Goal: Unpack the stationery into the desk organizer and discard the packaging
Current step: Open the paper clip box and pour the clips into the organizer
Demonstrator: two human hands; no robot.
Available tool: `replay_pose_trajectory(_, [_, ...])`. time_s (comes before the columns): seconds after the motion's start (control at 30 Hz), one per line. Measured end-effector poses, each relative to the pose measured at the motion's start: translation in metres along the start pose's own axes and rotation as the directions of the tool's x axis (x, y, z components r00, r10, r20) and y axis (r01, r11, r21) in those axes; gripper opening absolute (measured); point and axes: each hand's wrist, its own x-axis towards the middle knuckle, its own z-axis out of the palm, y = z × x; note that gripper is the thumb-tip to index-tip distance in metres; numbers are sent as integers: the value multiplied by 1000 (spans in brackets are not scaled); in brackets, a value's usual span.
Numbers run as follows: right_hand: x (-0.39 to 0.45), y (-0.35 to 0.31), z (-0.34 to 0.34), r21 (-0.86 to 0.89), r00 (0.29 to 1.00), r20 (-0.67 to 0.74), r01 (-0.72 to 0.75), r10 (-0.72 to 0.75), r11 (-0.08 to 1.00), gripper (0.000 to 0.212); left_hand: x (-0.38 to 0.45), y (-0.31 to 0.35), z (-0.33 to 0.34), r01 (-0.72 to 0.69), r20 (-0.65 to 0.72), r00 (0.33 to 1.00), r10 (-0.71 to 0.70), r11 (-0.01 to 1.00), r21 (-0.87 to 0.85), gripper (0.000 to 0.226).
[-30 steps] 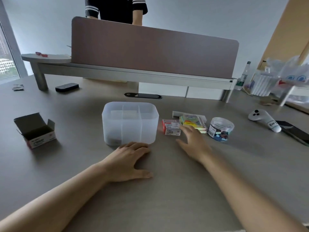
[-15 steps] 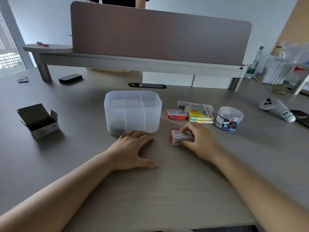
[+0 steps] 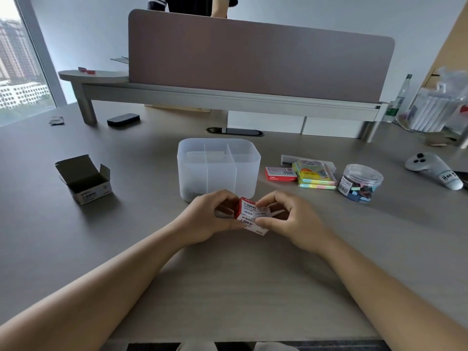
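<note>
Paper clip box held above near desk, left hand and right hand both pinching its ends. Just beyond, translucent organizer; right of it staples box, sticky notes, clip jar. Far left, opened empty box.

Desk: grey-brown wood-grain top, matte, ran across whole view. Screen: mauve fabric partition w/ rounded corners, stood on pale metal rail at far edge of desk; rail sat on round legs. Shelf: oval, pale, at rail's left end. Grommet: dark cable slot in desk, below rail. Window: far left, w/ grey frame; daylight, tower blocks & trees outside. Wall: plain pale grey-blue, behind screen. Panel: tan wood, upper right. Light: soft, even, no hard shadows.
</note>
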Motion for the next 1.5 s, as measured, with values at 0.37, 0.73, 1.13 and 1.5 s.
replay_pose_trajectory(0.37, [3, -13, -5, -244, 988, 112, 131, -107, 961, 35, -1, -4, -8, 47, 34, 998, -44, 996, -74, 28])
replay_pose_trajectory(0.73, [5, -13, 0, -285, 983, 105, 172, -148, 943, 34, 0, -5, -10, 59, 45, 998, -54, 992, -108, 31])
replay_pose_trajectory(1.13, [12, -14, -1, -294, 978, 161, 178, -135, 939, 29, 0, -11, -10, 34, 45, 999, -31, 997, -64, 30])
replay_pose_trajectory(1.5, [10, -14, -4, -55, 994, 108, 41, -35, 998, 21, 0, -15, -13, 55, 58, 997, -47, 988, -144, 30])
